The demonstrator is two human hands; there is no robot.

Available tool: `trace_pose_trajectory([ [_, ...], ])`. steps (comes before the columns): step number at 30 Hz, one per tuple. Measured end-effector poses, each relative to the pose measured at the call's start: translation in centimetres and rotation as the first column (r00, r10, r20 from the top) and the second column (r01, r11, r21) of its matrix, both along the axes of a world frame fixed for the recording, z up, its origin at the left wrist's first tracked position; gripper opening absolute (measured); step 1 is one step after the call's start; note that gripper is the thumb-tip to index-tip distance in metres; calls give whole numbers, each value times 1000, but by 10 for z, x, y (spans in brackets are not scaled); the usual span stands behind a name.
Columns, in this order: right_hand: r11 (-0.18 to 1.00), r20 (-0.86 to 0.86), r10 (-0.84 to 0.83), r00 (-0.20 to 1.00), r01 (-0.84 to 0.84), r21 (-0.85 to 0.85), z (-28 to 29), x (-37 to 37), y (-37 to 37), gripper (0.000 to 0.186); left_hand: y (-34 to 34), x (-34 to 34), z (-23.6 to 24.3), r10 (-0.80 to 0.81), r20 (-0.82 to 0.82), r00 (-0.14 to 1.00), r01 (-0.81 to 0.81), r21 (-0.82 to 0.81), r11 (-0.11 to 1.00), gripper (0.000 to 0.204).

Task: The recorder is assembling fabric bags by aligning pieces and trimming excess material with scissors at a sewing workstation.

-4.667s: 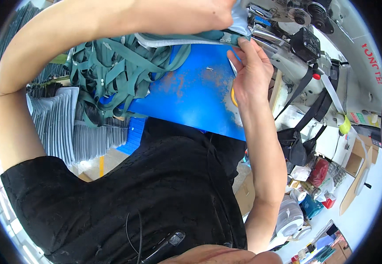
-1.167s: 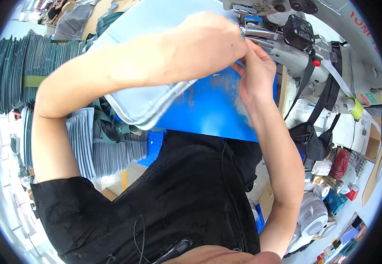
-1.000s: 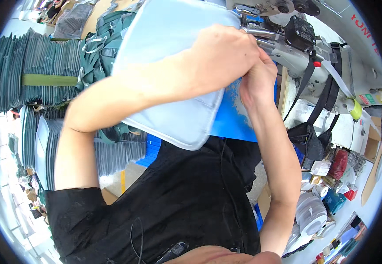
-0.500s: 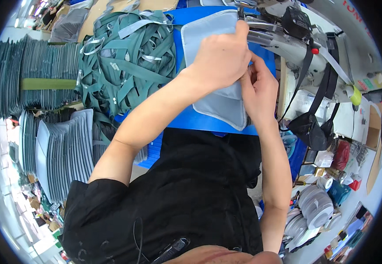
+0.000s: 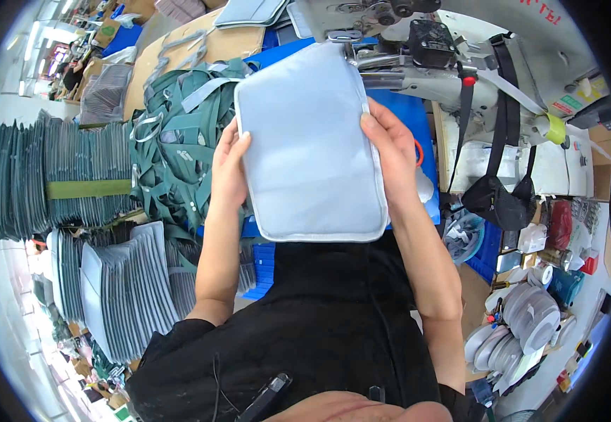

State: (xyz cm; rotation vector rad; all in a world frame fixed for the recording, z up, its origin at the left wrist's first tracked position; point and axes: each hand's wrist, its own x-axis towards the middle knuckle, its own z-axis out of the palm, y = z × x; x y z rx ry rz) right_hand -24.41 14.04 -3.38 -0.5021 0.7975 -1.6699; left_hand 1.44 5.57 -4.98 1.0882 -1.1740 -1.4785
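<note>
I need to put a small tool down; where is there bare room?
The tan board shows a bare patch between the heap of green straps and the pale pads beyond. Another patch, of blue tabletop, shows between the sewing machine and the right hand. Crowded: left of the left hand, where those straps pile up.

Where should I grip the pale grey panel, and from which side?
I'd pinch the pale grey panel by its long edges, from left and right, where the left hand and right hand hold it: it looks flat and thin, broad face toward the camera, and its top lies near the machine.
</note>
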Motion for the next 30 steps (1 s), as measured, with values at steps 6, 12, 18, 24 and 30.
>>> trace_pose_trajectory([
  [6,999,-8,-25,1000,25,-20,3,0,-22,37,1,-4,27,-66,-154,986,78,74,994,66],
  [12,922,-416,-384,824,365,-128,-2,-41,-8,34,-5,1,28,-79,-67,995,79,-6,997,74],
  [18,833,-287,-553,782,525,-172,12,-91,-12,29,-11,-3,29,-91,-63,994,90,-19,996,67],
  [24,981,-560,-139,817,191,36,0,-16,29,32,2,1,30,-44,-109,993,43,-18,999,67],
  [30,998,-561,22,827,16,63,-6,-14,42,42,26,0,29,-25,7,1000,25,-36,999,71],
])
